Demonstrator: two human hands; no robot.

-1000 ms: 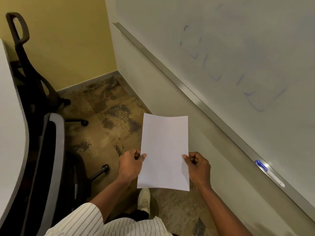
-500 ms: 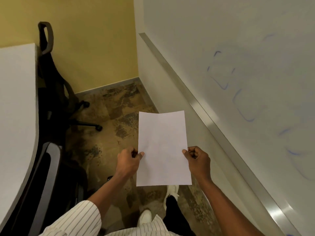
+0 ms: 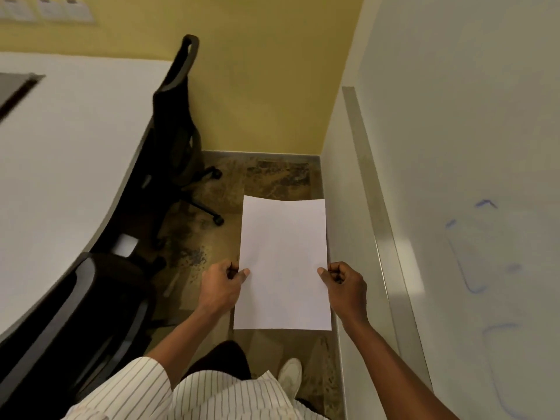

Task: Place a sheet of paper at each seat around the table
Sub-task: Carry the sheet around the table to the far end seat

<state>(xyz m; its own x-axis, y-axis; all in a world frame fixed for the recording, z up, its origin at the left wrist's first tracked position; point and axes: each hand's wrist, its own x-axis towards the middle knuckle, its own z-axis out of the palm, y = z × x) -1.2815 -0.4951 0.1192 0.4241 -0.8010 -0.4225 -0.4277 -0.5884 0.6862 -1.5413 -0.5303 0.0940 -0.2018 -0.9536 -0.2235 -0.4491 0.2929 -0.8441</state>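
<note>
A person in a white pinstriped shirt [image 3: 212, 395] holds a blank white sheet of paper [image 3: 283, 262] flat above the mottled brown floor [image 3: 212, 237]. The left hand [image 3: 221, 287] pinches the sheet's left edge between thumb and curled fingers; the right hand [image 3: 344, 283] grips the right edge the same way. At 10 o'clock from the paper lies the white curved tabletop [image 3: 66, 153], with one black mesh office chair [image 3: 178, 125] tucked against it at 11 o'clock and another black chair [image 3: 60, 322] at 8 o'clock. A whiteboard with faint blue marks [image 3: 469, 207] runs along at 3 o'clock.
</note>
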